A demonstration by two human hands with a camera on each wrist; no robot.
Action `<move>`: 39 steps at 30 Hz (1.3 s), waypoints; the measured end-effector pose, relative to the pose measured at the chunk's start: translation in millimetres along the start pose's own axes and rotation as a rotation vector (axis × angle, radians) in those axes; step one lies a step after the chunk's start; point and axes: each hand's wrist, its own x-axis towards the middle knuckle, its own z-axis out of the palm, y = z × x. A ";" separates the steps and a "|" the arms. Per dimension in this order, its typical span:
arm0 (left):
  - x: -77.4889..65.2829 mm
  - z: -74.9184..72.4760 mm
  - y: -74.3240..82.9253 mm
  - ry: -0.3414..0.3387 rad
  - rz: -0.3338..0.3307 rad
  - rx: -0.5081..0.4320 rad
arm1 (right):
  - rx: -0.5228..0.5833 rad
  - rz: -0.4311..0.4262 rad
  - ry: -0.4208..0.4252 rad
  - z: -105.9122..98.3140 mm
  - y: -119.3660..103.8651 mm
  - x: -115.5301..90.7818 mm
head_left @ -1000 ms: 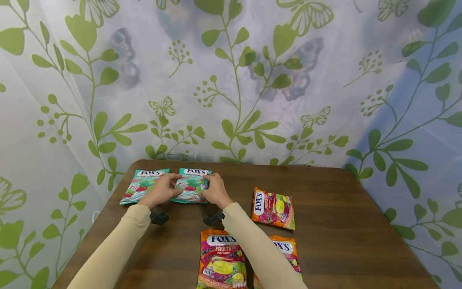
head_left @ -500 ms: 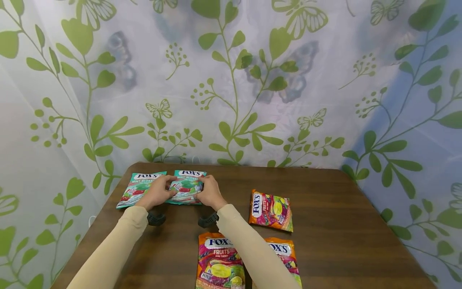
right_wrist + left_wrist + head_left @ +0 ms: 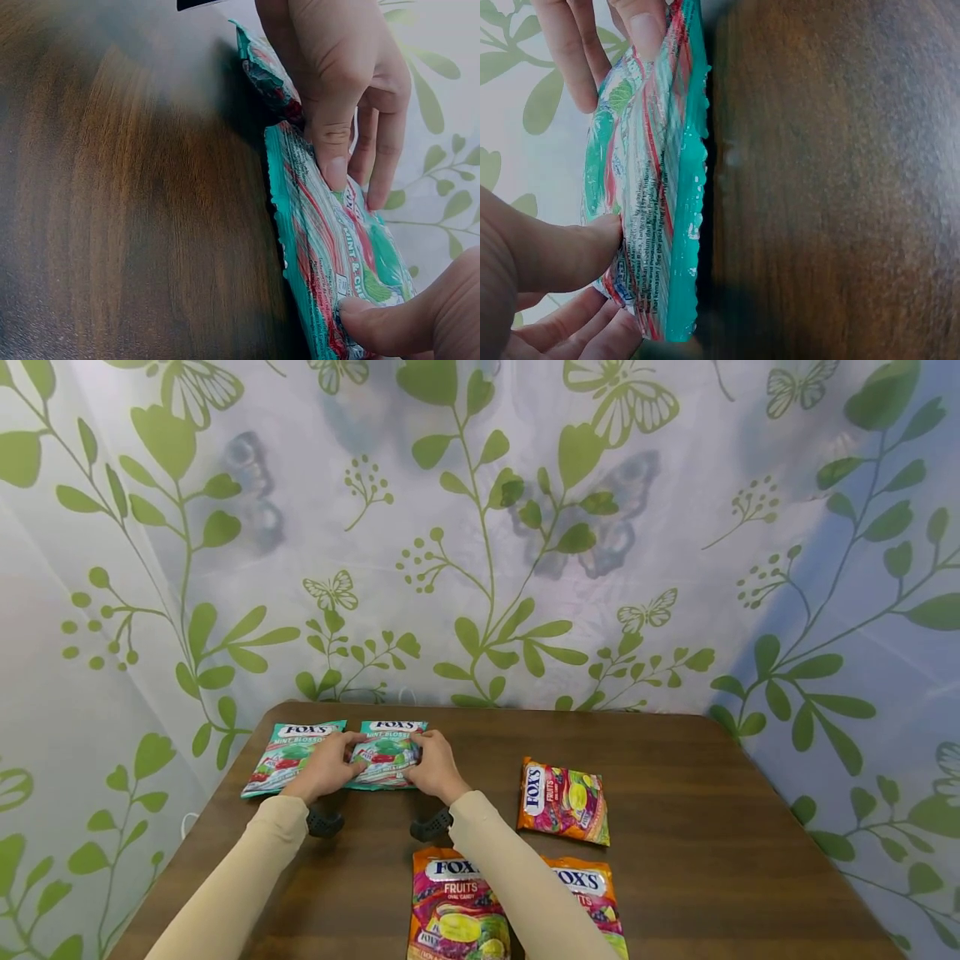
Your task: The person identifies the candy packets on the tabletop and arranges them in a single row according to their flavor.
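Teal mint bag (image 3: 386,760): near the table's (image 3: 712,860) far edge, left of centre, between both hands. Left to right: second teal bag (image 3: 288,760), partly behind left hand (image 3: 330,767); top corners apart, lower gap hidden. Left thumb and fingers part-spread, gripping the mint bag's left side. Right hand (image 3: 437,768) likewise on its right side. Uneven pushing could skew it or ride it onto its neighbour; hard squeezing, probably buckle the soft pack. Right sleeve (image 3: 517,868) crosses above front orange bag (image 3: 457,910) and half-hidden orange bag (image 3: 592,902); dropping low, it might drag them. Sideways orange bag (image 3: 566,800) well apart.
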 end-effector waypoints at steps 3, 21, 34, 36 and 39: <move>-0.6 1.1 -1.9 -0.009 -0.002 -0.010 | 0.007 0.002 -0.004 0.5 0.2 -0.4; -6.2 5.5 -1.2 0.007 0.000 -0.008 | -0.006 0.002 0.015 6.4 1.2 -5.3; -1.4 6.7 0.4 0.021 -0.010 0.022 | -0.013 0.012 0.023 5.1 1.0 -1.2; -1.6 6.3 1.1 0.021 0.001 0.030 | -0.015 0.017 0.027 5.1 0.1 -1.8; -1.8 7.3 0.6 0.025 -0.001 0.033 | -0.017 0.019 0.035 5.4 -1.1 -3.0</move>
